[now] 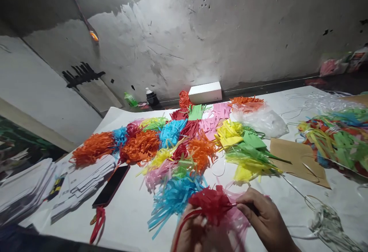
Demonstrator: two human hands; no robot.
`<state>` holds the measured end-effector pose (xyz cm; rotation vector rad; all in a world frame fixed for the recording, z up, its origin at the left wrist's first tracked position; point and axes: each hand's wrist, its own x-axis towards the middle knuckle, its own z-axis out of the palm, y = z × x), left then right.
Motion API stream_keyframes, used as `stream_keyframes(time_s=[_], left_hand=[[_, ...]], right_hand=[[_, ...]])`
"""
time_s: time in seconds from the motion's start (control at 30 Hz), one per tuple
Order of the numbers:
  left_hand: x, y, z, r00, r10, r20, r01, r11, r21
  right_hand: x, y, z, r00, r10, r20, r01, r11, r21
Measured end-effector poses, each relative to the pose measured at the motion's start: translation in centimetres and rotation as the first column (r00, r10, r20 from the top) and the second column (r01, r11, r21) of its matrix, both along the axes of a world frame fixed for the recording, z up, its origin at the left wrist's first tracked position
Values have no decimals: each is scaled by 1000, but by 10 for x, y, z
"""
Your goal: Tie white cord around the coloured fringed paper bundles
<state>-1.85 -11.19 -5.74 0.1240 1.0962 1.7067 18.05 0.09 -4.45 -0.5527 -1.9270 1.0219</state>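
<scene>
My left hand [188, 227], low in the view, is closed around a red paper tassel [211, 206] with fringed strips. One long red strip hangs down over its fingers. At the right side of the tassel, my right hand [263, 215] pinches a thin strand [233, 205] between thumb and forefinger; whether it is string or twisted paper I cannot tell. Pink fringed paper [237, 225] shows beneath and between the hands. Just beyond my left hand lies a blue fringed bunch [175, 194] on the white-covered table [138, 210].
Orange tassels [140, 144], yellow fringed paper [230, 133] and other colours spread across the middle. Brown paper [299, 160] and a multicoloured heap [339, 137] are at right. A phone [112, 186] and paper stacks [83, 183] lie left; a white box [205, 93] stands by the wall.
</scene>
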Motion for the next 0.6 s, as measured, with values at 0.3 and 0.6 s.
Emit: stream_keyframes(time_s=[0.3,0.6], left_hand=[[19,-12,30,393,-297,-870,482,872,-80],[54,-3,13,871,-292,-396,305,952,-32]], right_hand=[[4,-18,26,973,218,73,-221,975,35],[23,-35,8,988,-63,143,52,995,84]])
